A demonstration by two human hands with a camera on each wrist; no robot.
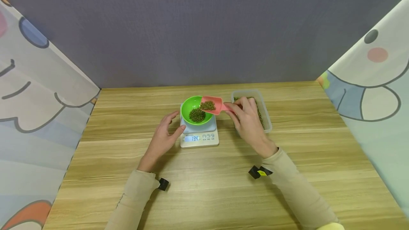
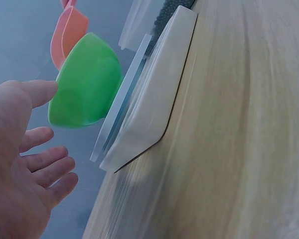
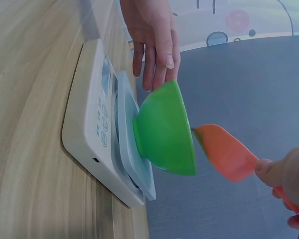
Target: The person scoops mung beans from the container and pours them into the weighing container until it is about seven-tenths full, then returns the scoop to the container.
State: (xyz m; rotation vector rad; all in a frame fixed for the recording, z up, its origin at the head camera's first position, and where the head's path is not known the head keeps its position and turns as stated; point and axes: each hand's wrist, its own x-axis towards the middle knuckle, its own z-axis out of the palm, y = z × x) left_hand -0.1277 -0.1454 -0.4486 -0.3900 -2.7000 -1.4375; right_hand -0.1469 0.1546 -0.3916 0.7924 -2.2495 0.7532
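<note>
The right hand (image 1: 247, 121) had its grip closed in a pinch on the handle of a coral-pink plastic scoop (image 1: 218, 104), which reached out leftward from the fingertips. Small round olive-green beans (image 1: 208, 105) lay in the scoop, and its front lip stood over the near side of a glossy, bright green, round bowl (image 1: 186, 111) left of that grip. A heap of the same beans sat in the bowl. Under it, between the two grips, was a flat white kitchen scale (image 1: 199, 144) with a pale blue platform, its display (image 1: 191, 138) reading 13.4.

The left hand (image 1: 163, 136) kept its grip wide and without a load, just left of the bowl; whether a fingertip touched it could not be told. Below the right grip, partly hidden by it, a clear rectangular plastic container (image 1: 266, 117) with more beans stood on the wood-grain table (image 1: 204, 180).
</note>
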